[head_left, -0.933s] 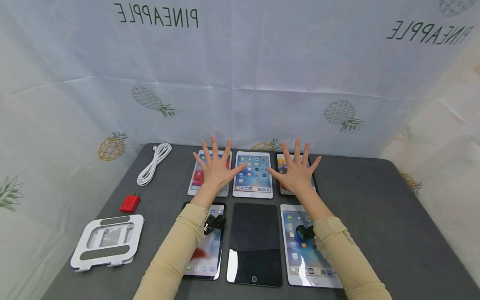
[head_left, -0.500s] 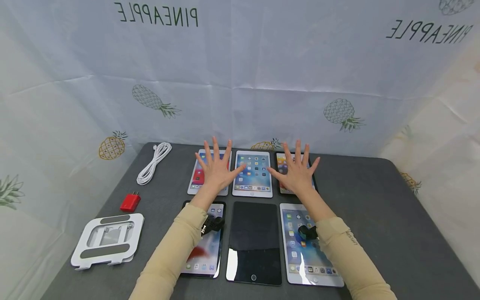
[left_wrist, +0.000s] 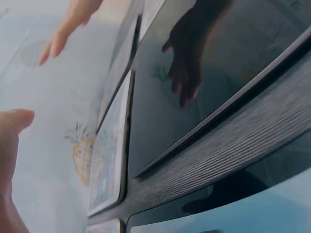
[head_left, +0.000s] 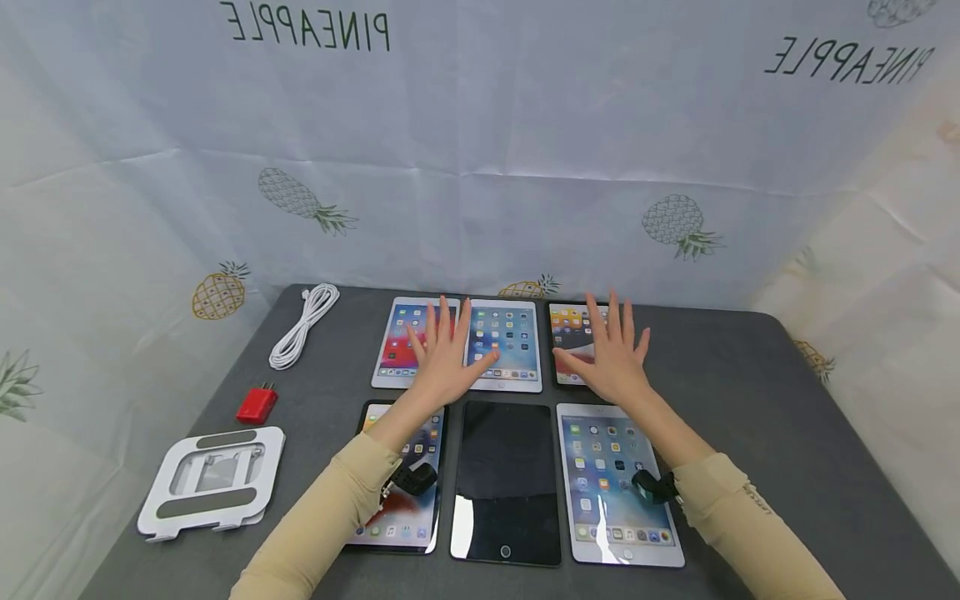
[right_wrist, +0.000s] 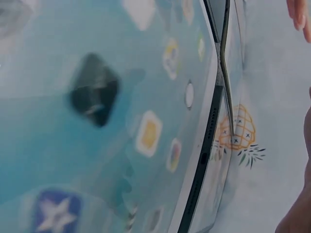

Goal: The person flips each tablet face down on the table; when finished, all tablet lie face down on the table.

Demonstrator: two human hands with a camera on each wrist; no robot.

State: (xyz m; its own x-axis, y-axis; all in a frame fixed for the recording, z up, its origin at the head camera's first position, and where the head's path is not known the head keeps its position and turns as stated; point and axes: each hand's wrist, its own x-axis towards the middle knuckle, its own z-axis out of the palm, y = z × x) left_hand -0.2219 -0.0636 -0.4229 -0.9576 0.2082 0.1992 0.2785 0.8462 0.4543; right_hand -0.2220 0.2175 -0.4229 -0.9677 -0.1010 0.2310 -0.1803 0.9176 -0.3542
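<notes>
Fingers on the left hand and right hand are spread wide and grip nothing; both hands seem raised over the tablets, which would leave the glass untouched.

At the left of the worktop, a white stand lies folded flat, presumably to stay low. Behind it sits a red charger, prongs toward the back, then a white cable bundled lengthwise, probably against tangling.

Next come six tablets in two rows, faces up, likely so each screen shows; the narrow gaps keep them from overlapping. The left hand partly hides the back-left tablet; the front-left tablet is below its wrist. The left thumb overlaps the lit back-middle tablet; the front-middle tablet is dark, home button nearest the person. The right hand partly covers the back-right tablet, with the front-right tablet nearer the person.
</notes>
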